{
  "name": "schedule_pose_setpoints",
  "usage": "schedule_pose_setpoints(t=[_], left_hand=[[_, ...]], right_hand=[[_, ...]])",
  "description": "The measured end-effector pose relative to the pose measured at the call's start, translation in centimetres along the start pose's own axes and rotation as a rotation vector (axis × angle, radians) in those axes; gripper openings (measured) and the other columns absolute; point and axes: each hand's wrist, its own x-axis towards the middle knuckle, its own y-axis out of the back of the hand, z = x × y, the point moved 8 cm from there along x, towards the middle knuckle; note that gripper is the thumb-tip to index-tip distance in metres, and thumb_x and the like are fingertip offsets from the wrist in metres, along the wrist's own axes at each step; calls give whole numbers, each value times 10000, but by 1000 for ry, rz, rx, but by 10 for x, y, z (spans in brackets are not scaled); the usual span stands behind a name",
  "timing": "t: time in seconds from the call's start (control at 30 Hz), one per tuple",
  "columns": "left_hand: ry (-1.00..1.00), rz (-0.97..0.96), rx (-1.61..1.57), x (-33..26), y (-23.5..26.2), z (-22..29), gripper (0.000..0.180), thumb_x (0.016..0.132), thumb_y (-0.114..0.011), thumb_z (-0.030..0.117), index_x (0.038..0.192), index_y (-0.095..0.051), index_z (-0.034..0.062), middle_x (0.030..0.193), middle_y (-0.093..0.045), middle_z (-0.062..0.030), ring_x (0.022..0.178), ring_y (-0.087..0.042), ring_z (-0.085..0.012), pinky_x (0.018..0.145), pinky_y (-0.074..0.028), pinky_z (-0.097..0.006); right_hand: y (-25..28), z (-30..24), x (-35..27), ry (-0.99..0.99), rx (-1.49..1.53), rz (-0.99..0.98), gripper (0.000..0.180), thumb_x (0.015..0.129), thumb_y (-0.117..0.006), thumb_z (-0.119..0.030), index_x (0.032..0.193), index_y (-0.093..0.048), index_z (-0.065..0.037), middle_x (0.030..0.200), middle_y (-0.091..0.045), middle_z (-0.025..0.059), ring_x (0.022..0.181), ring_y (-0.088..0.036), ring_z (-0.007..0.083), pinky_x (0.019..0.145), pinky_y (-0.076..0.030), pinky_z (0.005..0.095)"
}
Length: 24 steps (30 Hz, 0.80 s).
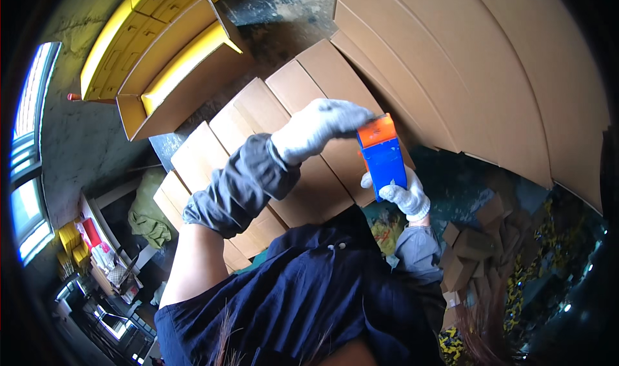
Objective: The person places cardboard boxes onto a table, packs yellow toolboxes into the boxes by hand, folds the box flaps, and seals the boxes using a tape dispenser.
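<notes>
My right hand (407,197), in a white knit glove, is wrapped round the lower end of a blue-and-orange tape dispenser (384,163). Its orange end points up and away from me. My left hand (320,126), gloved too, reaches across the cartons from the left. Its fingers are pressed together, with their darkened tips against the orange end; the thumb and whatever they pinch are hidden. Under both hands lies a row of closed brown cardboard cartons (316,179), side by side with narrow gaps between them.
Large cardboard sheets or cartons (451,63) stand at the far right. An open carton with a yellow inside (187,69) sits at the far left beside yellow drawer units (122,50). Cardboard scraps (474,253) lie at the right, and a green cloth (149,208) at the left.
</notes>
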Motion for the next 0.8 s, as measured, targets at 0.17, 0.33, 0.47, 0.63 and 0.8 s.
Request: schedule_pose_setpoints(t=[0.17,0.33,0.47,0.63,0.8], left_hand=[[-249,117,801,46,67,-18,252,977,-637,242,1030,-742,20,964,-742,-61,880,-676,-145,792,-545,-310],[-149,686,624,53,201,56,229,851,-722,262,939,-786,60,703,-705,-8,608,-607,-85,560,-482,-247],[85,434,1449,79,211,36,407,881,-653,336,1238,-689,144,1169,-698,-165,1047,-677,-316,943,-506,-406],[-6,387,1401,74,205,43,601,891,-642,216,1462,-459,174,1410,-546,-180,1294,-518,-387,1096,-407,-422],[-685,-68,1879,13,66,11,635,902,-651,349,1455,-447,111,1500,-451,-148,1403,-401,-355,1196,-266,-487]], right_hand=[[-7,-17,28,-27,-30,29,499,878,-745,-355,1206,-592,-11,924,-699,65,843,-665,130,765,-536,282],[9,-32,26,-319,-67,79,517,862,-727,-420,1145,-677,9,892,-701,61,686,-673,142,669,-548,285],[14,-32,25,-399,-83,108,488,854,-741,-403,1097,-687,16,904,-710,80,675,-676,156,631,-553,296],[9,-28,24,-384,-60,105,448,847,-753,-397,1033,-692,5,868,-700,78,662,-678,156,618,-546,304],[11,-30,9,-366,-74,138,468,843,-752,-420,1035,-688,3,803,-683,64,660,-676,147,637,-537,288]])
